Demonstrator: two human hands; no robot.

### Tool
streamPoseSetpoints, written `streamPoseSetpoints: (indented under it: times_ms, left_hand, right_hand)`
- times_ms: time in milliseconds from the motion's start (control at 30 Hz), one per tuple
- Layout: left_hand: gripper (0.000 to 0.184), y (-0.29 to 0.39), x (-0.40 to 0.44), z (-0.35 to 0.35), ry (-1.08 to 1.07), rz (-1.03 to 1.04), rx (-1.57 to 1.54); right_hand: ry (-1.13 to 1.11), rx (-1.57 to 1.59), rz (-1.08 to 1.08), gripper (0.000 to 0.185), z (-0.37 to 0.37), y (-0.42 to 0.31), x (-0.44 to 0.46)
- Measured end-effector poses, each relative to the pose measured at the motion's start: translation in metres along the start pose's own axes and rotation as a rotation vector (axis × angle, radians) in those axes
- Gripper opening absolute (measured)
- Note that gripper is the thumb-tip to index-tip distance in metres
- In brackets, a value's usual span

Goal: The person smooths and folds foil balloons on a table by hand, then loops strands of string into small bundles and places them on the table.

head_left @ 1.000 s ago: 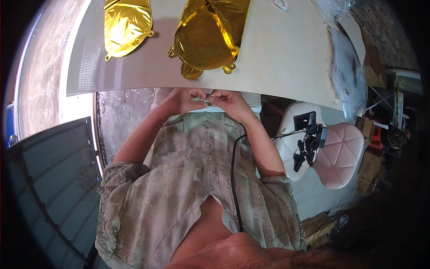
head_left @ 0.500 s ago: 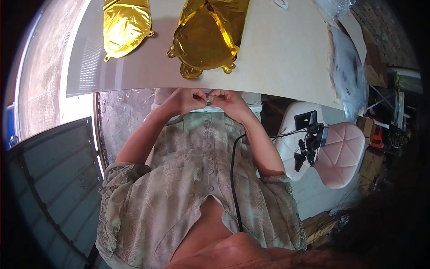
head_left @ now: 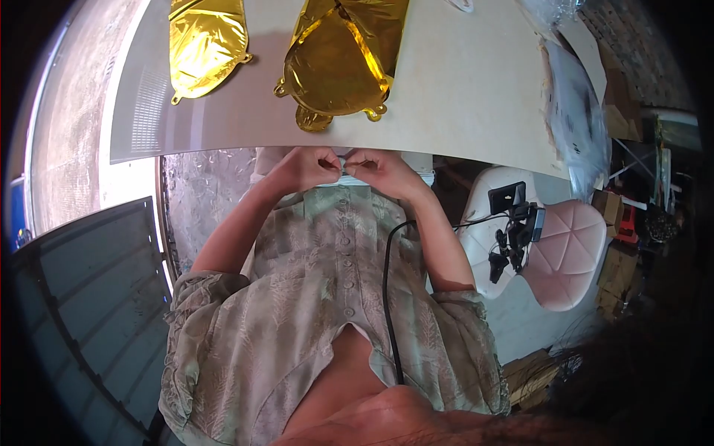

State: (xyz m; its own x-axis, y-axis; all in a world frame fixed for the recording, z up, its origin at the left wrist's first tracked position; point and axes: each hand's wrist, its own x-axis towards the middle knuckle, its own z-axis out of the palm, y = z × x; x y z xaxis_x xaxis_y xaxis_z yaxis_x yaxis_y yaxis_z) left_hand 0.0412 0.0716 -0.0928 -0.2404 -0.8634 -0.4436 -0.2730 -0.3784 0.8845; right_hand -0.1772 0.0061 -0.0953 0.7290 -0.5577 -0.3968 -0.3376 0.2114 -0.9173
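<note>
My left hand (head_left: 308, 169) and my right hand (head_left: 381, 171) are close together over my lap, just below the table's near edge. Each has thumb and fingers closed in a pinch, with the fingertips almost meeting. Something small and pale seems to sit between them, too little to make out. On the table (head_left: 461, 97) ahead lie shiny gold foil pieces. One foil piece (head_left: 338, 74), with small tabs at its rounded end, is in front of my hands. Another foil piece (head_left: 208, 52) lies further left.
Clear plastic packaging (head_left: 576, 111) lies along the table's right side. To my right, a pale quilted chair (head_left: 569, 253) bears a black device with cables (head_left: 513, 227). A black cable (head_left: 387, 297) runs down my front. Cardboard boxes (head_left: 617, 275) stand at far right.
My right hand has shifted very slightly, and a small gap with a pale bit shows between the fingertips. The foil pieces appear a touch further left as the view shifts.
</note>
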Motion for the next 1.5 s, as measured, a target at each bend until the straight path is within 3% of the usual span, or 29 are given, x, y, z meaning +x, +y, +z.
streamPoseSetpoints:
  times_ms: [167, 367, 433, 467, 533, 567, 667, 733, 867, 933, 1067, 1167, 1200, 1233, 1300, 1367, 1433, 1500]
  left_hand:
    - [0.010, -0.004, 0.001, 0.000, 0.006, 0.011, 0.006]
    - [0.019, -0.001, 0.000, -0.002, -0.074, -0.014, 0.158]
    - [0.028, 0.001, -0.006, 0.002, 0.038, 0.194, 0.742]
    - [0.028, 0.004, -0.010, 0.004, 0.041, 0.195, 0.742]
    - [0.033, 0.020, -0.021, 0.008, 0.493, 0.583, 0.856]
    - [0.033, 0.032, -0.027, 0.005, 0.491, 0.584, 0.855]
    - [0.029, 0.065, -0.039, -0.005, 0.347, 0.620, 0.689]
    - [0.025, 0.073, -0.034, -0.013, -0.008, 0.460, 0.493]
    - [0.018, 0.088, -0.036, -0.023, -0.170, 0.486, 0.449]
    - [0.019, 0.120, -0.045, -0.042, -0.414, 0.241, 0.067]
    - [0.017, 0.174, -0.061, -0.055, -0.476, 0.209, -0.325]
    - [0.018, 0.212, -0.059, -0.041, -0.447, 0.519, -0.180]
    - [0.019, 0.223, -0.053, -0.035, -0.407, 0.678, -0.110]
    - [0.019, 0.234, -0.041, -0.030, -0.409, 0.681, -0.111]
    - [0.023, 0.257, -0.010, -0.029, 0.160, 1.236, 0.620]
    - [0.021, 0.278, 0.020, -0.042, 0.264, 1.266, 0.802]
    - [0.021, 0.286, 0.024, -0.046, 0.371, 1.286, 0.981]
    - [0.025, 0.282, 0.016, -0.055, 0.281, 0.553, 0.931]
  right_hand:
    - [-0.016, -0.020, -0.029, 0.014, 0.002, 0.005, 0.004]
    - [0.161, 0.056, -0.016, 0.012, 0.002, -0.011, -0.003]
    - [0.264, 0.381, -0.049, 0.011, 0.007, -0.031, -0.012]
    - [0.263, 0.379, -0.051, 0.011, 0.006, -0.027, -0.014]
    - [0.164, 0.143, -0.036, 0.010, 0.004, -0.017, -0.020]
    - [0.166, 0.143, -0.035, 0.010, 0.005, -0.019, -0.027]
    - [0.245, -0.089, -0.179, 0.009, 0.009, -0.050, -0.048]
    - [0.248, -0.345, -0.374, 0.012, 0.004, -0.059, -0.053]
    - [0.305, -0.311, -0.446, 0.012, 0.004, -0.075, -0.059]
    - [0.265, -0.227, -0.544, 0.013, -0.003, -0.079, -0.059]
    - [0.197, -0.151, -0.563, 0.015, -0.007, -0.098, -0.063]
    - [0.202, 0.028, -0.618, 0.030, -0.004, -0.105, -0.067]
    - [0.161, 0.311, -0.592, 0.037, -0.005, -0.107, -0.067]
    - [0.120, 0.592, -0.556, 0.045, -0.005, -0.110, -0.068]
    - [-0.091, 0.890, -0.649, 0.051, -0.007, -0.132, -0.057]
    - [-0.025, 0.793, -0.590, 0.051, -0.012, -0.150, -0.065]
    - [0.188, 0.530, -0.586, 0.045, -0.020, -0.167, -0.083]
    - [0.274, 0.333, -0.535, 0.041, -0.034, -0.179, -0.099]
